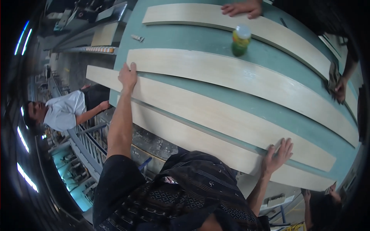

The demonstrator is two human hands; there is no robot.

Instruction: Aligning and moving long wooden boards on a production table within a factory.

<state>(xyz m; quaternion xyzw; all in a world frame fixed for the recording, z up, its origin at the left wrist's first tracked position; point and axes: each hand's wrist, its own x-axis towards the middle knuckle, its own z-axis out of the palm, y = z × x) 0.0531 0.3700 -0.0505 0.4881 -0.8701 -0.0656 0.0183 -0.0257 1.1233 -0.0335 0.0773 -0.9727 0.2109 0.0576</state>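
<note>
A long pale wooden board point(216, 111) lies slantwise in front of me on the green table top point(185, 38). My left hand point(128, 77) is closed over the board near its left end, fingers curled at the far edge. Toward the right end my right hand point(278, 154) rests with its fingers spread on the board's near side. A second pale board point(185, 133) runs along the table's near side, partly under my right wrist. Beyond my hands lies a wider, slightly curved board point(231, 73).
At the far side lies another board point(185, 13) with a co-worker's hand point(244, 8) on it. A jar with yellow-green contents point(241, 40) and a small tube point(137, 37) are on the table. Another hand holds a dark cloth point(333, 79). A person in a white shirt point(65, 109) is at left.
</note>
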